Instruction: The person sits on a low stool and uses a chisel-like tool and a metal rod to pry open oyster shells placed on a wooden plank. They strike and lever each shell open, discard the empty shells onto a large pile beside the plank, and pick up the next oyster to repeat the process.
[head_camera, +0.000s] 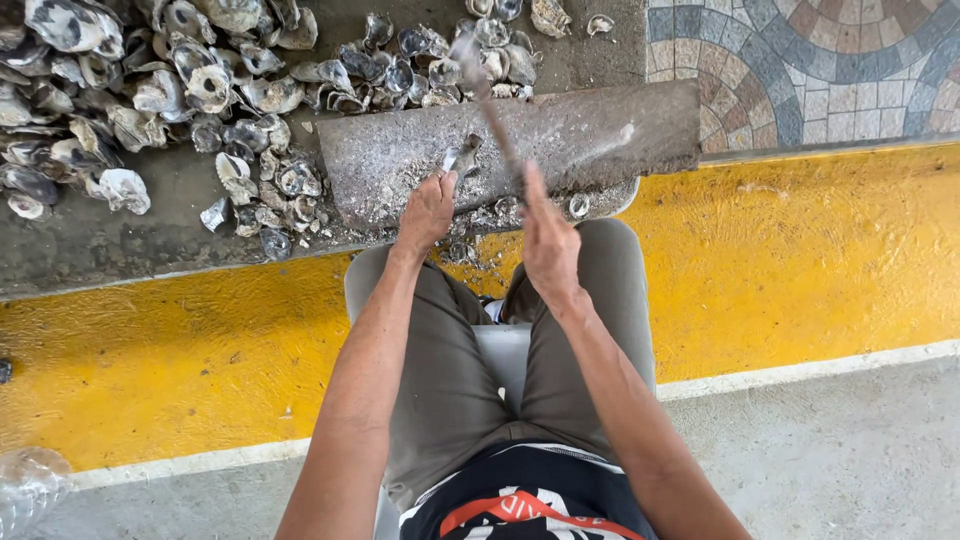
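Olive-grey trousers (450, 370) nearest the camera, knees apart, seated on a pale plastic stool (503, 352); dark shirt with an orange and white print (525, 505) at bottom edge. Yellow-painted kerb (800, 260) running across under the knees, white line and grey concrete below it.

Left hand (427, 212) closed around a single oyster shell (462, 157), pressing it down on a worn grey block (560, 140) crusted with shell grit. Right hand (548, 240) clenched on the handle of a slim metal tool (492, 110), raised and blurred, its head above the block and well above the held shell. Tool head too blurred to tell its shape.

Small shell fragments (578, 206) along the block's near edge, just past the knees.

Beyond and to the left, big heap of oyster shells (150, 90), grey and white, spread over a dark concrete slab (90, 245) as far as the top edge. Far right, patterned tile paving (810, 60) in grey, pink and cream arcs.
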